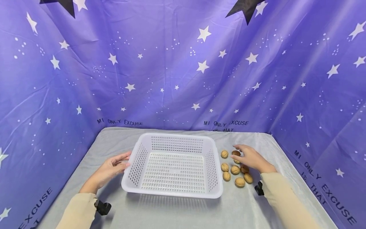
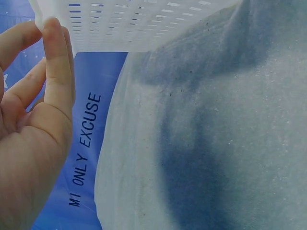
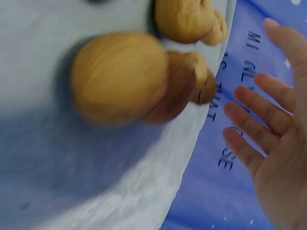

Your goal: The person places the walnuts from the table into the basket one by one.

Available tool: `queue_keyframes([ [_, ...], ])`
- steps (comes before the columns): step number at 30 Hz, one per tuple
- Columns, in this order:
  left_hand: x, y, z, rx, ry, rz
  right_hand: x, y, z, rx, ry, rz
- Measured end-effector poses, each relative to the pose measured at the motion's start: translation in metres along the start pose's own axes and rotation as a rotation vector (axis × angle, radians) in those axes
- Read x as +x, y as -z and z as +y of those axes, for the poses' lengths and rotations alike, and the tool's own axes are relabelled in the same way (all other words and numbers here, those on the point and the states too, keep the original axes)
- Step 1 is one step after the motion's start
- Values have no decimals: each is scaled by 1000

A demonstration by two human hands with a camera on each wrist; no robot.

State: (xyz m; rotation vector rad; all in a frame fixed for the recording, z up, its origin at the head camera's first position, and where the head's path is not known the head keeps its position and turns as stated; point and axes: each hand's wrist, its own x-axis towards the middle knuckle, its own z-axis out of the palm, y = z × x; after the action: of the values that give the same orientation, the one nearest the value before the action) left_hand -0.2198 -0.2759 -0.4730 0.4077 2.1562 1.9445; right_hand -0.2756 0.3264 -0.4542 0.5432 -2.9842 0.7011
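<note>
A white plastic basket (image 1: 175, 194) with slotted walls sits in the middle of the grey-covered table. At its left side, my left hand (image 1: 110, 170) pinches the rim between thumb and fingers; the left wrist view shows the fingertips (image 2: 52, 29) right at the basket's edge (image 2: 110, 45). To the right of the basket lie several walnuts (image 1: 235, 170), loosely grouped. Over the far part of this group reaches my right hand (image 1: 250, 157), fingers spread and holding nothing. It partly hides some darker walnuts (image 1: 244, 168). One walnut (image 3: 117, 79) looms large and blurred in the right wrist view.
Purple-blue curtains (image 1: 171, 79) with white stars enclose the table at the back and both sides. A pale grey cloth (image 1: 160, 216) covers the tabletop. Each wrist wears a small black camera (image 1: 103, 207) beside a beige sleeve (image 1: 78, 210).
</note>
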Motion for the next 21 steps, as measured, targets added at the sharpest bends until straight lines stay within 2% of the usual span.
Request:
queue_keyframes([
  [6,-2,0,1,0,15,-4,25,-5,-8,38,-8,-92],
  [10,-2,0,1,2,22,1,37,-8,-12,5,21,-112],
  [21,-1,0,3,1,25,-11,48,-19,-15,-6,-6,-165],
])
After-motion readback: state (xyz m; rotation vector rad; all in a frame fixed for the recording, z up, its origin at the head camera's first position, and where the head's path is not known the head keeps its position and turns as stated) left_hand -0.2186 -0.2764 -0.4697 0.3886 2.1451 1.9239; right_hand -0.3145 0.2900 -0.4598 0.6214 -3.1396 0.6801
